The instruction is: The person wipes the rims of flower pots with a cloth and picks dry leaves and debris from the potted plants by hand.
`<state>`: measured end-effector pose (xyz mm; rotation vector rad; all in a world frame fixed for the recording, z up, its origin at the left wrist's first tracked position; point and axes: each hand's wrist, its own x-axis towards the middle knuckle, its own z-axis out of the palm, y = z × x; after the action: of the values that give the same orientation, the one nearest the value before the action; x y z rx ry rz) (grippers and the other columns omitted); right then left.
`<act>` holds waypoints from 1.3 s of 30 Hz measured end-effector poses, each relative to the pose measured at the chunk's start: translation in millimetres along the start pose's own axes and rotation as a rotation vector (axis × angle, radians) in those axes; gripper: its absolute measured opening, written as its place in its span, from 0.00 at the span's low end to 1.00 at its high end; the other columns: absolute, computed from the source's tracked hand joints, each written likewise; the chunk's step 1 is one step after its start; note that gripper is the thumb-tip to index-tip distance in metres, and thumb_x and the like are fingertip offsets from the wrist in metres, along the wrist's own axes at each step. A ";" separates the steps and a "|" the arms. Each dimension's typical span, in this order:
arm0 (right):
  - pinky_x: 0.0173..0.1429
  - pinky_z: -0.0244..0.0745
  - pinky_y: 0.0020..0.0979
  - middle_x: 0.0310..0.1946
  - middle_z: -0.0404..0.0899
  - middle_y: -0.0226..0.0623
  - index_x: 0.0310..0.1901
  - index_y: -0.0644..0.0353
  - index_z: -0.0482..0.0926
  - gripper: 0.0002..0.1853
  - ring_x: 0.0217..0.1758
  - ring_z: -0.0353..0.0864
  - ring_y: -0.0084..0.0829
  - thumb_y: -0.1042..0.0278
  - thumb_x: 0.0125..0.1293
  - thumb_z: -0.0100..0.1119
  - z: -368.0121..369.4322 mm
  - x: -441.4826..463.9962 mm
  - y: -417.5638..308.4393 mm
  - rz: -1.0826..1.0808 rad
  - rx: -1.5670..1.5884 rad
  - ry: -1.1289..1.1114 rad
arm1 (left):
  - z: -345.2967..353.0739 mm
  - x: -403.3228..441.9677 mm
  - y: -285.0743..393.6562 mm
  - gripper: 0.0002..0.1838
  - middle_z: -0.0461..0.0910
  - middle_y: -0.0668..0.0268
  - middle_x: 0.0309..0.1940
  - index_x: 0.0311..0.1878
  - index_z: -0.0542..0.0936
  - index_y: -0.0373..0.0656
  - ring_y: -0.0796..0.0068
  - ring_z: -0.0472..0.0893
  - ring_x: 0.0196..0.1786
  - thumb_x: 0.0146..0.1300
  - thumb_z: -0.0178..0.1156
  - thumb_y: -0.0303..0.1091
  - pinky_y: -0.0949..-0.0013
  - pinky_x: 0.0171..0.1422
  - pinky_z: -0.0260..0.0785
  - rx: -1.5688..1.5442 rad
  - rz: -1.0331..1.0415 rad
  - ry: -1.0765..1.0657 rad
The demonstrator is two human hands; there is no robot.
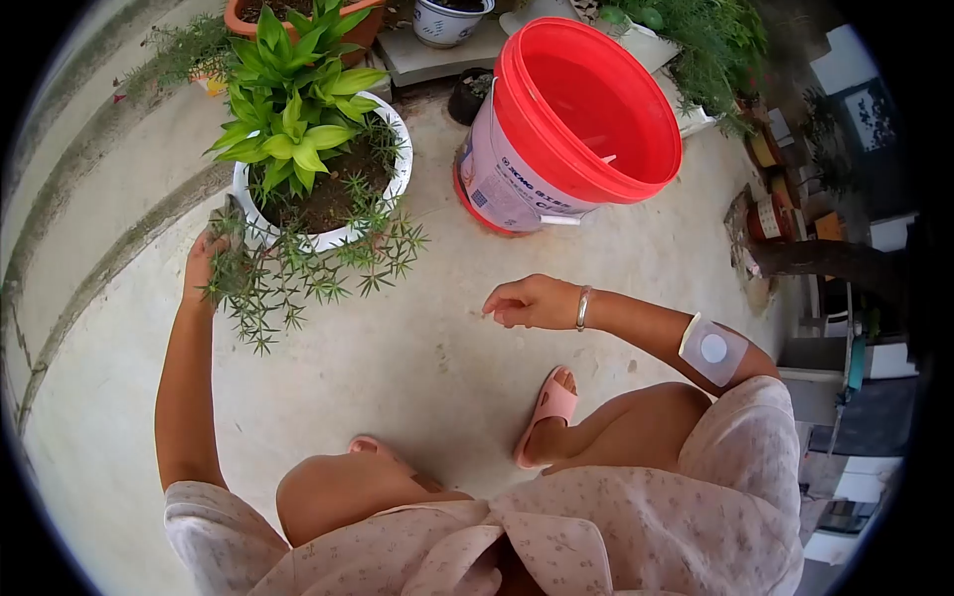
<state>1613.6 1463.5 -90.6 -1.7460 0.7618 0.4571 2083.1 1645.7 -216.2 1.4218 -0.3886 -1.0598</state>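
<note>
A white round pot (401, 164) stands on the concrete at upper left, with a bright green leafy plant (298, 124) in its soil. Thin trailing stems (308, 273) spill over its near rim. My left hand (207, 260) is against the pot's left side, among the stems; leaves and the pot's edge hide its fingers. My right hand (535, 302) hangs over the bare floor in front of a red bucket (517, 104). Its fingers are curled with the tips together, and whatever may be between them is too small to name.
The tall bucket, with a printed label and a white-gripped wire handle, stands right of the pot. Behind are an orange planter (368, 25), a small white pot (447, 25) and a black pot (467, 97). Curved concrete steps (89, 189) run along the left.
</note>
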 end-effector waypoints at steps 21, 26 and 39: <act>0.46 0.77 0.29 0.44 0.79 0.34 0.53 0.60 0.74 0.18 0.47 0.80 0.26 0.58 0.68 0.54 -47.9 -4.1 110.0 -0.183 0.543 0.002 | 413.1 -62.7 -12.3 0.19 0.77 0.60 0.46 0.57 0.68 0.37 0.73 0.76 0.48 0.66 0.54 0.34 0.68 0.53 0.69 0.174 0.143 -0.294; 0.40 0.79 0.28 0.47 0.77 0.32 0.56 0.57 0.72 0.19 0.47 0.79 0.27 0.63 0.65 0.57 -50.5 -13.5 146.3 -0.232 0.615 0.006 | 467.7 -114.8 18.2 0.19 0.78 0.57 0.40 0.56 0.69 0.36 0.72 0.77 0.43 0.66 0.55 0.35 0.68 0.47 0.71 0.492 -0.098 -0.766; 0.60 0.70 0.29 0.57 0.71 0.32 0.64 0.57 0.64 0.28 0.59 0.70 0.25 0.60 0.64 0.60 -72.0 -18.0 20.5 -0.310 0.560 -0.534 | 370.8 -182.4 46.2 0.20 0.76 0.63 0.48 0.59 0.67 0.36 0.79 0.73 0.50 0.69 0.52 0.38 0.71 0.57 0.66 0.241 -0.001 -0.303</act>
<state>1581.2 1396.3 -71.5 -1.1126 0.1962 0.4192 1717.2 1554.2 -41.0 1.4731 -0.7549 -1.2661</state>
